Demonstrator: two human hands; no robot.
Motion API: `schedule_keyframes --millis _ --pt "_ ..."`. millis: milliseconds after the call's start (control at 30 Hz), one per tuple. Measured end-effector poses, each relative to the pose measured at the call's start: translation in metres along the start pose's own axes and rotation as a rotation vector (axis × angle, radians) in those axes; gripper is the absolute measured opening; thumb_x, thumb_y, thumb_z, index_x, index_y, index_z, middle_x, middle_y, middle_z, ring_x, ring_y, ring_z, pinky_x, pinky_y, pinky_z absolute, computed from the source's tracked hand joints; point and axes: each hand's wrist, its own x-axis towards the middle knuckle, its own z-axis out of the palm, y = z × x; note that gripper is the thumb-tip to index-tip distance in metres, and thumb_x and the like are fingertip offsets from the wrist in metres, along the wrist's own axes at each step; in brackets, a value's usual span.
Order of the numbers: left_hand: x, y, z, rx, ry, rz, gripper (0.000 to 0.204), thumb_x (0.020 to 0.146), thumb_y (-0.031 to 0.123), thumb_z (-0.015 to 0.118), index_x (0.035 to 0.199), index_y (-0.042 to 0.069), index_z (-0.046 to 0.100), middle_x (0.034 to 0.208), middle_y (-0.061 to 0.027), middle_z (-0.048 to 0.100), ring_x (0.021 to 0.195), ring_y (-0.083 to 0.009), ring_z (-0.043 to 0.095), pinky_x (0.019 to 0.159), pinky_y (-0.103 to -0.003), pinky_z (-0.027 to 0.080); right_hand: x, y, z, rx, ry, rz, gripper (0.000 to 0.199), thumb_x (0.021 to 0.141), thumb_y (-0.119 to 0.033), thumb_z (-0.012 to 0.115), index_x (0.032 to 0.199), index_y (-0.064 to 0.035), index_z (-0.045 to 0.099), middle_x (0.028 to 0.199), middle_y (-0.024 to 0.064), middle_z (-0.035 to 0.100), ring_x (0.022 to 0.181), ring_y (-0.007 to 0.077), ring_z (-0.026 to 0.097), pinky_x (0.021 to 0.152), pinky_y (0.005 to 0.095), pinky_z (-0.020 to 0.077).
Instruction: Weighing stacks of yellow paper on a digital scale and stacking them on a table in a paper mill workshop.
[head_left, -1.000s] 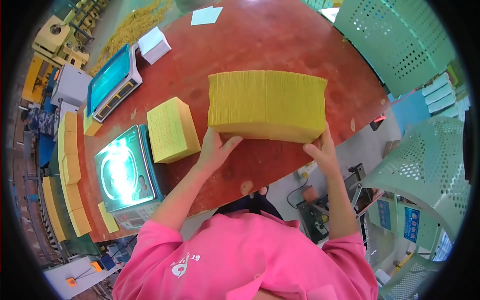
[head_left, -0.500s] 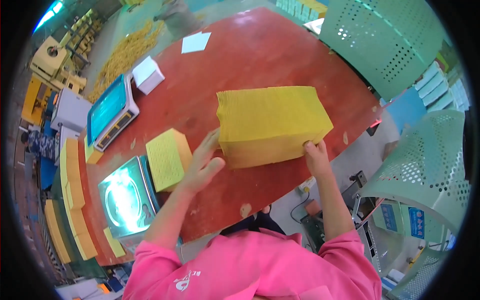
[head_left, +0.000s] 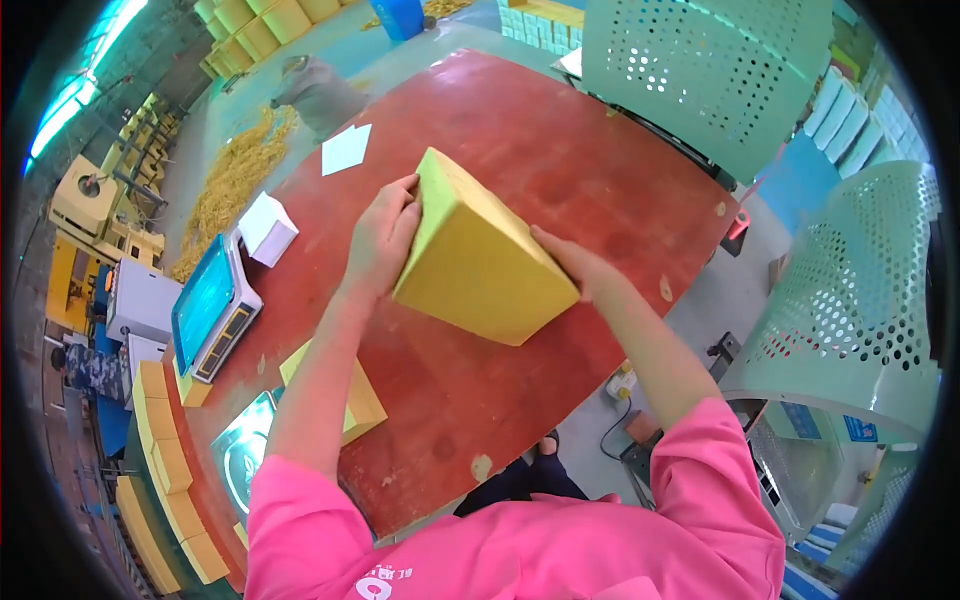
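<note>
Both hands grasp one thing: the left hand (head_left: 383,235) closes on the left end of a yellow, block-shaped stack of paper (head_left: 480,270), and the right hand (head_left: 575,262) lies along its right side with fingertips against it; the right thumb cannot be seen.

Largest is a worn red table (head_left: 540,130), running to a rounded far corner. Beyond its right corner rises a pale green, perforated metal panel (head_left: 710,80). The held stack sits over the table's middle, turned at an angle; whether it touches the tabletop is hidden.

By the left edge stands a white scale with a blue tray (head_left: 205,300). Nearer the person, a second yellow paper block (head_left: 365,405) is partly covered by the left forearm. Beside the white scale is a small white paper block (head_left: 267,228); flat white sheets (head_left: 346,150) lie near the far left edge.
</note>
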Motion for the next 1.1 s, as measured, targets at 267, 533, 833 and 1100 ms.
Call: schedule_keyframes --millis 267,533,833,1100 --pt "0.027 0.047 0.045 0.427 -0.079 0.227 0.041 0.094 0.029 0.056 0.119 -0.004 0.056 0.123 -0.0233 0.060 0.114 -0.0373 0.057 0.096 -0.042 0.046 -0.027 -0.019 -0.057 -0.206 0.592 -0.542 0.044 0.102 -0.037 0.047 0.124 -0.0013 0.059 0.114 0.0066 0.064 0.104 0.0169 0.058 0.099 0.0337 0.0407" --pt "0.039 0.079 0.031 0.726 -0.314 0.668 0.063 0.084 0.030 0.071 0.132 -0.003 0.048 0.145 -0.0205 0.043 0.134 -0.0374 0.043 0.109 -0.048 0.038 -0.110 0.097 0.016 -0.820 0.862 -0.825 0.025 0.085 -0.011 0.072 0.104 -0.0015 0.059 0.088 0.0069 0.065 0.074 0.0154 0.062 0.065 0.0307 0.0510" --pt "0.102 0.018 0.084 0.539 -0.227 0.805 0.084 0.070 0.018 0.081 0.139 -0.003 0.039 0.148 -0.0177 0.040 0.136 -0.0382 0.040 0.113 -0.049 0.034 -0.047 0.034 -0.017 -1.110 0.900 -0.813 0.024 0.080 -0.017 0.076 0.073 0.0009 0.062 0.065 0.0158 0.058 0.056 0.0289 0.057 0.055 0.0376 0.0466" --pt "0.303 -0.013 0.170 0.622 -0.187 0.881 0.090 0.066 0.018 0.084 0.142 0.001 0.039 0.149 -0.0148 0.040 0.137 -0.0336 0.040 0.112 -0.044 0.037 0.053 -0.093 -0.112 -1.068 1.217 -0.871 0.020 0.084 -0.020 0.069 0.076 -0.0043 0.058 0.077 0.0125 0.065 0.069 0.0340 0.063 0.060 0.0441 0.0496"
